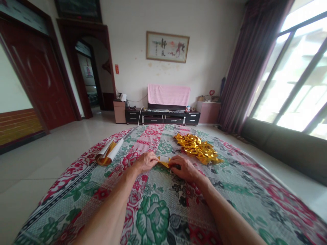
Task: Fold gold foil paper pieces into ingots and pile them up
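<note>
Between my two hands lies a small piece of gold foil paper (pixel 164 163), partly folded, with some of its white back showing. My left hand (pixel 147 162) pinches its left end, fingers closed. At the right end my right hand (pixel 184 167) has its fingers curled and closed on the paper. Both hands rest low over the flowered cloth. Just beyond my right hand is a heap of folded gold foil pieces (pixel 198 148). Off to the left sits a loosely rolled stack of gold foil sheets (pixel 109 152), white on the outside.
A flowered cloth (pixel 152 217) covers the broad surface in front of me. Farther off stand a low black TV cabinet (pixel 163 119) and a TV under a pink cloth (pixel 168 94). A dark red door (pixel 42 73) is at left; a purple curtain (pixel 251 68) hangs at right.
</note>
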Action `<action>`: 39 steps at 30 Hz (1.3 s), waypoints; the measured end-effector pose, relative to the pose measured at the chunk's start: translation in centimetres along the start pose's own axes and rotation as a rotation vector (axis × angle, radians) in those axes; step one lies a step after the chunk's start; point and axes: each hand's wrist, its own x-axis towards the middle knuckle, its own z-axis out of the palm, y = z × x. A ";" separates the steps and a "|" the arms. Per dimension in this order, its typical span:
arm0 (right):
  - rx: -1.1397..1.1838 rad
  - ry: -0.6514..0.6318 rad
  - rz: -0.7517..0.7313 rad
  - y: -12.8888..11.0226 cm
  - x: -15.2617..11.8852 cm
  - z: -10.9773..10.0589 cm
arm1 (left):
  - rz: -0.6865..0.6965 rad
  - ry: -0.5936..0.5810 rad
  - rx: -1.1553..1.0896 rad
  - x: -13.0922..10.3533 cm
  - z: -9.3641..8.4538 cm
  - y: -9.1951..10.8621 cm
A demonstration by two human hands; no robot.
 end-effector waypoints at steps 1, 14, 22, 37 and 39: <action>0.000 0.012 0.001 0.0 0.0 0.0 | -0.016 0.017 0.004 0.0 0.1 0.0; -0.078 0.146 0.265 0.0 0.9 1.2 | -0.264 0.083 0.086 1.3 1.0 -0.1; -0.166 0.176 0.295 -0.2 1.2 1.7 | -0.288 0.022 0.155 1.6 0.5 0.7; -0.375 0.106 0.474 -0.4 1.8 2.2 | -0.398 0.017 0.245 1.7 0.7 1.7; -0.378 0.112 0.496 -0.5 1.8 2.2 | -0.403 0.028 0.227 1.6 0.8 1.8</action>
